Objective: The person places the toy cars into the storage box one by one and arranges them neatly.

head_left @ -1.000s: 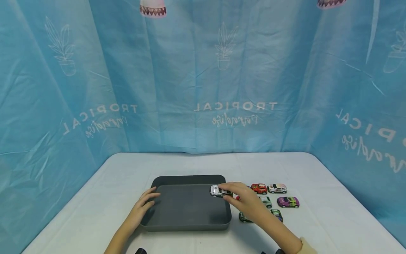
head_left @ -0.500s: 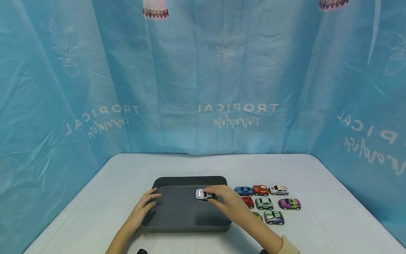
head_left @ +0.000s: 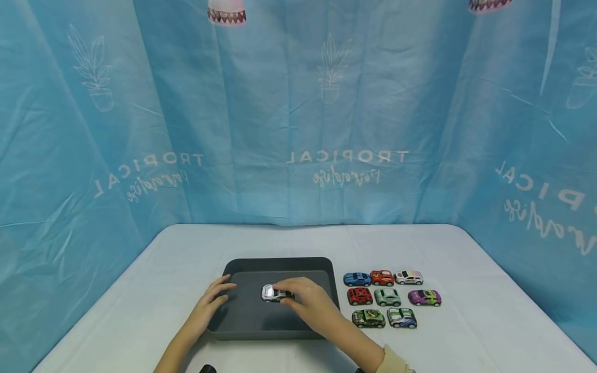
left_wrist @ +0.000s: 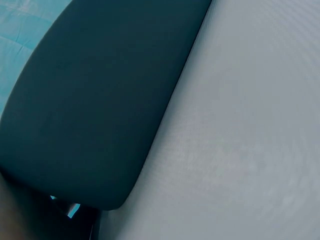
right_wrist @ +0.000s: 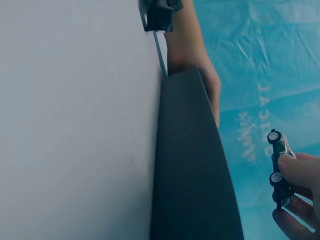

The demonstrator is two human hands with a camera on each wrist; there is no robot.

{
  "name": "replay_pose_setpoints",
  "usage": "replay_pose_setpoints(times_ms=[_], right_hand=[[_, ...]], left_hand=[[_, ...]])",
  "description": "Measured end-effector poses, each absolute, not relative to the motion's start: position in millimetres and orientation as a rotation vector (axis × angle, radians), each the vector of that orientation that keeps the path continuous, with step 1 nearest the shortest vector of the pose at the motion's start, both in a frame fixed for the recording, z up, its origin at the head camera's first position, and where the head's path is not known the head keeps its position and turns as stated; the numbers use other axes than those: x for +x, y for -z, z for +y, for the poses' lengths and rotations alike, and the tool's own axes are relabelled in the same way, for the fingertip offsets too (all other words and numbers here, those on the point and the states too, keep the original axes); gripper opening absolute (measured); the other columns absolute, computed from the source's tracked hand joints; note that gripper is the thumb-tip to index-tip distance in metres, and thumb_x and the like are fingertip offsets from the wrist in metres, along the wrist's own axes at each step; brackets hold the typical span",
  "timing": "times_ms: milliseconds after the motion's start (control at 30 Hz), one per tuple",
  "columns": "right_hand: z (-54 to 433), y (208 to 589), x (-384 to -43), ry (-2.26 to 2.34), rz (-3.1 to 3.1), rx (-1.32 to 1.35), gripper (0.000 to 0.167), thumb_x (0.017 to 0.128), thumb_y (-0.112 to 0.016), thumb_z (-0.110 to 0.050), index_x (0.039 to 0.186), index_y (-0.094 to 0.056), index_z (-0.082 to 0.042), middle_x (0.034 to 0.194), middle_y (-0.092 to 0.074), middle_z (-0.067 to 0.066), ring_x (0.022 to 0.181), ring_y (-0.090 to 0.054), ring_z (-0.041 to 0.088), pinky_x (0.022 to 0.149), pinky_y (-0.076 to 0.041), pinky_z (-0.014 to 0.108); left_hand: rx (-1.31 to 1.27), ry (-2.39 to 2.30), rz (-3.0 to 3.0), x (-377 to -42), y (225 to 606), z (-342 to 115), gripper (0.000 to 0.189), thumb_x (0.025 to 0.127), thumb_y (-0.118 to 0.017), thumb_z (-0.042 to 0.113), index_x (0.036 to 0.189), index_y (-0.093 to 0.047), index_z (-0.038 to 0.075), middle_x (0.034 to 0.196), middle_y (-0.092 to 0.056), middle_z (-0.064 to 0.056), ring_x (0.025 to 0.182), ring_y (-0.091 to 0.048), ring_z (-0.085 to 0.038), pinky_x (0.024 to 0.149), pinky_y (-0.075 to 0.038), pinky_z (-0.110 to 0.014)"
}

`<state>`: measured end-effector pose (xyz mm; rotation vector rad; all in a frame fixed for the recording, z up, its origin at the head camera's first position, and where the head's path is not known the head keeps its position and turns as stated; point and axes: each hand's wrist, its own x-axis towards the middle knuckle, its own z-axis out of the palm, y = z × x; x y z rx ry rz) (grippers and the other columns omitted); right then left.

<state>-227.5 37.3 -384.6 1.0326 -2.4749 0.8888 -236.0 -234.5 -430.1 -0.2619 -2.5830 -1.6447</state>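
Observation:
A white-and-black toy car [head_left: 269,293] is pinched between the thumb and fingers of my right hand [head_left: 313,306], over the middle of a dark grey tray [head_left: 270,335]. In the right wrist view the toy car [right_wrist: 275,167] shows side-on with its wheels, above the level of the tray wall [right_wrist: 190,165]. My left hand [head_left: 203,310] rests at the tray's left rim, fingers relaxed and spread along it. The left wrist view is mostly filled by the outer tray wall [left_wrist: 100,100], and the left fingers are hidden there.
Right of the tray several toy cars stand in loose rows on the white tablecloth [head_left: 466,331], among them a blue car [head_left: 357,280], a purple car [head_left: 424,298] and a green camouflage car [head_left: 368,318]. A blue curtain [head_left: 298,197] hangs behind the table.
My right hand has carried the white toy car leftward from the tray's right rim to over its middle, uncovering the cars at the right. The left hand has stayed put.

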Motion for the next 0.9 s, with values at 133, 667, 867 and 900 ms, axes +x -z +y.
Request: replay_pose_setpoints(times_ms=[133, 667, 867, 900], right_hand=[[25.7, 386.9, -224.6, -0.855, -2.483, 1.060, 0.036, 0.082, -0.064, -0.021, 0.117, -0.060, -0.025, 0.116, -0.062, -0.008, 0.109, -0.056, 0.011, 0.089, -0.050, 0.026], [-7.2, 403.3, -227.4, -0.794, -2.663, 1.123, 0.030, 0.084, -0.062, -0.024, 0.114, -0.063, -0.024, 0.112, -0.064, -0.009, 0.103, -0.059, 0.007, 0.083, -0.051, 0.022], [-14.4, 406.3, -231.5, -0.733, -2.782, 1.100, 0.029, 0.083, -0.062, -0.025, 0.112, -0.064, -0.026, 0.111, -0.065, -0.010, 0.104, -0.059, 0.008, 0.085, -0.051, 0.026], [-15.3, 406.2, -232.0, -0.726, -2.794, 1.100, 0.028, 0.083, -0.063, -0.025, 0.111, -0.065, -0.026, 0.110, -0.065, -0.009, 0.104, -0.059, 0.008, 0.085, -0.051, 0.026]], left_hand=[[-0.246, 1.644, -2.584, -236.5, 430.1, -233.9, 0.033, 0.093, -0.041, 0.014, 0.123, -0.053, 0.006, 0.148, -0.023, -0.011, 0.139, -0.007, -0.040, 0.107, -0.009, -0.065], [-0.247, 1.631, -2.591, -237.8, 433.7, -234.6, 0.033, 0.093, -0.041, 0.013, 0.122, -0.054, 0.005, 0.148, -0.024, -0.013, 0.139, -0.009, -0.040, 0.106, -0.010, -0.066], [-0.255, 1.639, -2.587, -238.0, 433.6, -235.2, 0.033, 0.093, -0.040, 0.014, 0.122, -0.053, 0.004, 0.148, -0.023, -0.013, 0.138, -0.008, -0.041, 0.106, -0.011, -0.066], [-0.256, 1.639, -2.585, -237.9, 433.2, -235.3, 0.033, 0.093, -0.041, 0.014, 0.122, -0.053, 0.005, 0.148, -0.023, -0.013, 0.138, -0.009, -0.041, 0.105, -0.011, -0.066]])
